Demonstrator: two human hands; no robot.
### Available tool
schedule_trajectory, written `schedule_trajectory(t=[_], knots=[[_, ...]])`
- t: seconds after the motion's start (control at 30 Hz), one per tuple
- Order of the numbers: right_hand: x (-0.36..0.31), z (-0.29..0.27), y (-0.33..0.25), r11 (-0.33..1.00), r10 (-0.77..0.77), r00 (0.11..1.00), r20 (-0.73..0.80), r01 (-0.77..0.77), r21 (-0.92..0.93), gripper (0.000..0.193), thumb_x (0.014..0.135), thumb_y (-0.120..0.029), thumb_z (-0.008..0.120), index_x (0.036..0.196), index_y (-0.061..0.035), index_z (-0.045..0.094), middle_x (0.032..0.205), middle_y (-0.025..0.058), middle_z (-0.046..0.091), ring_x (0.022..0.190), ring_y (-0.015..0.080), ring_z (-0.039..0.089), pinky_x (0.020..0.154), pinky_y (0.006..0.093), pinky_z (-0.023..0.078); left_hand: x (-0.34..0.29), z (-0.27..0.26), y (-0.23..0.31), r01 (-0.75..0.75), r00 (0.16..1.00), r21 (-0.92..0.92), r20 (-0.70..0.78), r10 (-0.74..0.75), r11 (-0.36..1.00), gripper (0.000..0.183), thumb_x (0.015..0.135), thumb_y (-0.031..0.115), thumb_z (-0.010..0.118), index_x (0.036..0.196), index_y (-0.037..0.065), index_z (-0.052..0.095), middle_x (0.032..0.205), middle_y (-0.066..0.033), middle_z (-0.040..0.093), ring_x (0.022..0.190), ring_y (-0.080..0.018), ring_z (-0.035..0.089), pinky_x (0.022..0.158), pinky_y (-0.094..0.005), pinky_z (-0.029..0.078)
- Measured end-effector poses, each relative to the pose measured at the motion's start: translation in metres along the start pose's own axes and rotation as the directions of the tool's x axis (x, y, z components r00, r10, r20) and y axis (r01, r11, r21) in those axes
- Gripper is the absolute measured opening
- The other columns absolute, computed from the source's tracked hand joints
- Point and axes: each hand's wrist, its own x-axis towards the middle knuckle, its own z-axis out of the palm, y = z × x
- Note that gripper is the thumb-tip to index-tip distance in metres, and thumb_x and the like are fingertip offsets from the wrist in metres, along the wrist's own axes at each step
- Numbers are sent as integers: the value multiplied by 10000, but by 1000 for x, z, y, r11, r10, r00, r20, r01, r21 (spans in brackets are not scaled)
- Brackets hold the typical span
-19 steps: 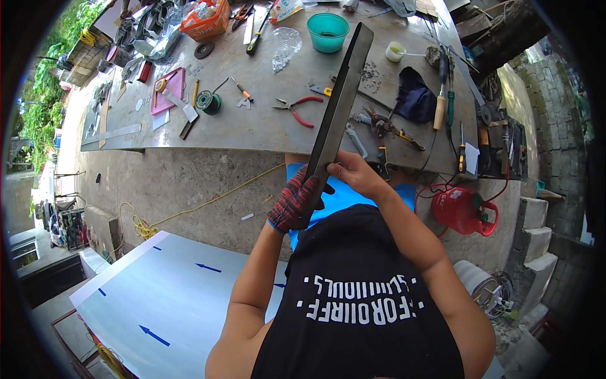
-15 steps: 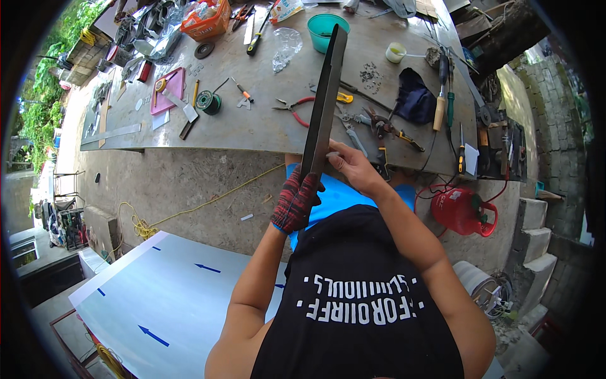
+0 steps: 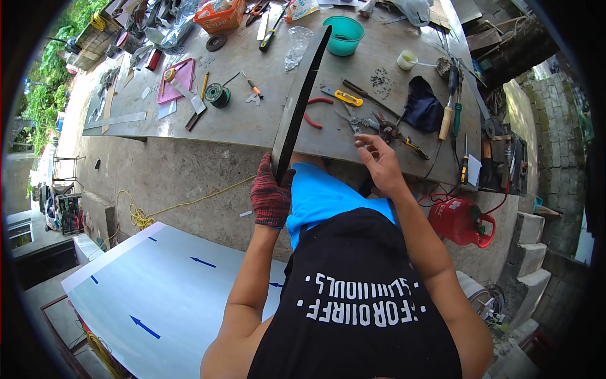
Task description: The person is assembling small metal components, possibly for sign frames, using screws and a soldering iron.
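My left hand (image 3: pixel 271 192), in a red and black knit glove, is closed around the lower end of a long dark metal channel (image 3: pixel 302 95). The channel tilts up and to the right over the table, covering part of the red-handled pliers (image 3: pixel 317 115). My bare right hand (image 3: pixel 380 163) hovers at the table's near edge, fingers loosely bent and thumb apart, with no object visible in it. Just beyond its fingertips lie locking pliers (image 3: pixel 356 120) and dark cutters with yellow-trimmed handles (image 3: pixel 394 131). A yellow utility knife (image 3: pixel 344 96) lies farther back.
On the metal table (image 3: pixel 246 129) are a solder spool (image 3: pixel 218 95), a pink tray (image 3: pixel 175 81), a teal bowl (image 3: pixel 343 36), a dark cloth (image 3: pixel 424 104) and small metal bits (image 3: pixel 380 81). A red gas cylinder (image 3: pixel 459 220) stands right; a white sheet (image 3: pixel 177 284) lies lower left.
My right hand has come off the metal channel and moved right, toward the pliers. My left hand has shifted left with the channel, which leans and turns slightly.
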Motion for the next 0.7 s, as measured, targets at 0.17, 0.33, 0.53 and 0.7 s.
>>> schedule_trajectory(t=[0.17, 0.33, 0.53, 0.7], knots=[[37, -8, -64, 942, -263, 950, -166, 216, -256, 321, 1066, -162, 661, 1369, -59, 679, 1108, 16, 718, 916, 97, 583, 821, 260, 498, -9, -4, 16, -53, 997, 14, 48, 52, 999, 732, 890, 371, 867, 1448, 6, 564, 1054, -255, 740, 900, -427, 731, 795, -507, 589], [70, -16, -74, 991, -105, 948, -301, 126, 52, 277, 1063, -215, 691, 1214, 12, 736, 1025, 66, 763, 860, 101, 634, 799, 270, 517, -18, -3, 26, -98, 993, -23, 63, 99, 995, 754, 856, 355, 892, 1446, 10, 573, 1095, -245, 729, 915, -420, 722, 789, -509, 583], [78, -29, -75, 970, -31, 949, -315, 105, 220, 231, 1052, -205, 726, 1106, 16, 767, 953, 10, 745, 852, 54, 612, 777, 230, 484, -24, -3, 31, -182, 981, -25, 62, 183, 983, 736, 849, 344, 894, 1432, 13, 590, 1126, -227, 724, 962, -430, 712, 816, -518, 580], [77, -33, -69, 980, -19, 950, -310, 80, 184, 162, 1048, -159, 733, 1085, -8, 774, 939, -31, 723, 828, 31, 582, 744, 202, 453, -24, -6, 36, -170, 978, -99, 109, 180, 980, 695, 882, 334, 869, 1428, 7, 590, 1140, -245, 730, 963, -434, 727, 828, -505, 589]])
